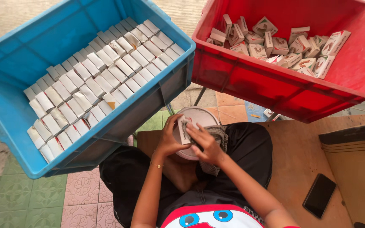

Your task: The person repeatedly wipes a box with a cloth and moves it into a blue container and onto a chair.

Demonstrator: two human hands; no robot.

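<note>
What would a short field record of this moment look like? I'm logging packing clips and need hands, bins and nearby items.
left hand: holds a small white box over the lap
right hand: fingers rest on the same box
under the hands: round white container and a checked cloth
blue bin: small boxes packed upright in neat rows
red bin: similar boxes lying loose in a heap
wooden board: carries a dark phone
cardboard box: at the right edge
</note>
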